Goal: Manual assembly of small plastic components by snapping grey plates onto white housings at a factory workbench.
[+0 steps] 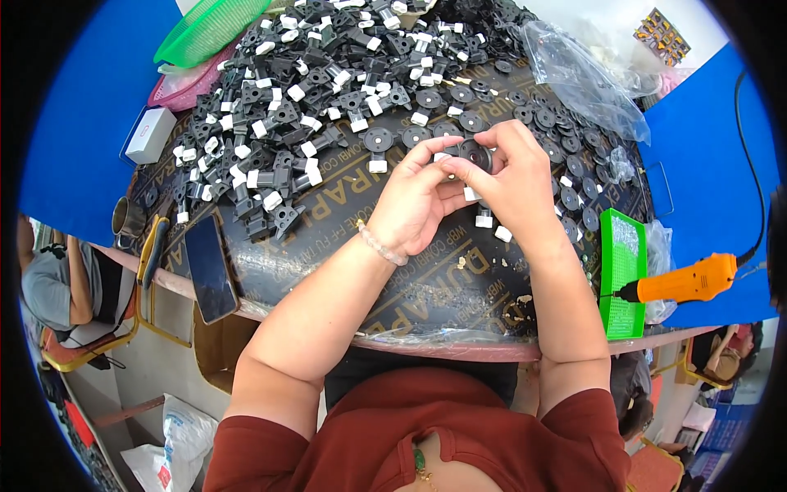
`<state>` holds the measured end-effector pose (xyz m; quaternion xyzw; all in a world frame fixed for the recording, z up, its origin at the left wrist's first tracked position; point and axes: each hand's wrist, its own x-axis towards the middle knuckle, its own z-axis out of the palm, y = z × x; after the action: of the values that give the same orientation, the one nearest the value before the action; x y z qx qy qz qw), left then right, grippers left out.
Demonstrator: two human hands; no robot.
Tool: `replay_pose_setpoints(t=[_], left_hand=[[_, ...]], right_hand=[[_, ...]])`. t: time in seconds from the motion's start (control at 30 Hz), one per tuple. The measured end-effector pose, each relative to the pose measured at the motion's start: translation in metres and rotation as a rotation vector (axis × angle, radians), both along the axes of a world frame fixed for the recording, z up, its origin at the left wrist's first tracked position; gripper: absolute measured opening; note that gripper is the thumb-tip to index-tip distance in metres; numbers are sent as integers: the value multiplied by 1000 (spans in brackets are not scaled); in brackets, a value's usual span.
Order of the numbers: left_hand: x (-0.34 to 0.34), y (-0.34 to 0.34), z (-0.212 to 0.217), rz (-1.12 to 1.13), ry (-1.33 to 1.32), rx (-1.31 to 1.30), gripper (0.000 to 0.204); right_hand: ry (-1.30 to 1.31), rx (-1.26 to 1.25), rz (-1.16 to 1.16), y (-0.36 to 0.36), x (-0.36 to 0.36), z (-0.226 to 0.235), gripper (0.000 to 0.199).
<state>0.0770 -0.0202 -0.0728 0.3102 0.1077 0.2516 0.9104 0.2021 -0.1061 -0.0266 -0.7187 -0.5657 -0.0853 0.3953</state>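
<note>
Over the middle of the table, both hands meet around a small black plastic part with a round disc. My left hand, a beaded bracelet at its wrist, grips the part from the left, thumb and fingers pressed to it. From the right, my right hand pinches the disc's edge between thumb and fingers. Some of the part is hidden behind the fingers. Black discs with white ends lie just beyond the left hand. To the right of the right hand, loose black discs are spread about.
A large heap of black parts with white tips covers the far left. A green tray stands at right beside an orange electric screwdriver. A phone, pliers and a metal cup lie left. Plastic bag at far right.
</note>
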Motion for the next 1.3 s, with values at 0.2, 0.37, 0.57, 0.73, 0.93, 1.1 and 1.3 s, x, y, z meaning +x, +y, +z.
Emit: replay_pose_setpoints(t=[0.2, 0.37, 0.57, 0.73, 0.93, 1.1, 1.3], left_hand=[[1, 2, -3, -48, -36, -53, 26], [1, 2, -2, -18, 69, 28, 29], [-8, -3, 15, 50, 125, 174, 39], [-40, 9, 54, 454, 503, 1295, 41], [-127, 37, 61, 740, 1066, 1705, 19], [-170, 31, 18, 541, 1351, 1748, 51], [-176, 30, -12, 717, 1311, 1844, 45]], right_hand=[[58, -121, 47, -12, -3, 7, 43], [-87, -128, 179, -22, 14, 11, 41], [33, -131, 262, -21, 4, 25, 46], [-10, -33, 222, -18, 3, 15, 45], [-164, -120, 368, 14, -36, -17, 43], [-313, -183, 398, 50, -57, -40, 43], [-342, -323, 308, 65, -50, -56, 43]])
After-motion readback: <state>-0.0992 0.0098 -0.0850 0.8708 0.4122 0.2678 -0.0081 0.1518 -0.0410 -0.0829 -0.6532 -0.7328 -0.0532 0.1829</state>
